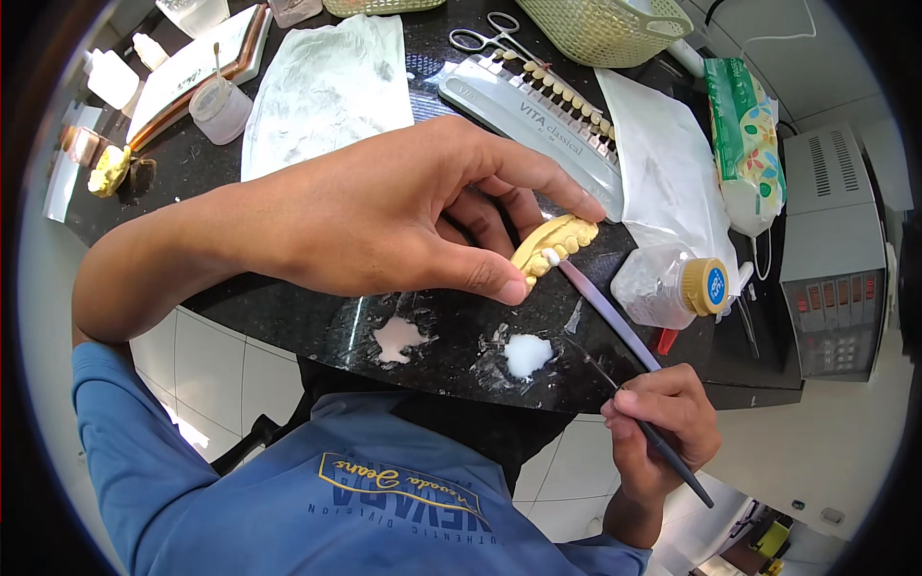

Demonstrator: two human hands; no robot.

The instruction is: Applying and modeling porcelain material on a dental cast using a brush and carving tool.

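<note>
Yellow dental cast (550,238), thin tool (661,444) perhaps black

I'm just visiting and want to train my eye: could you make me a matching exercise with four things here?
Things:
1. Tooth model
2. Thin dark tool
3. Clear jar
4. Soft pack

Places, colours or states:
A. Closed with a yellow lid
B. Held in the left hand
C. Green and white
D. Held in the right hand

Right pairs: 1-B, 2-D, 3-A, 4-C
</note>
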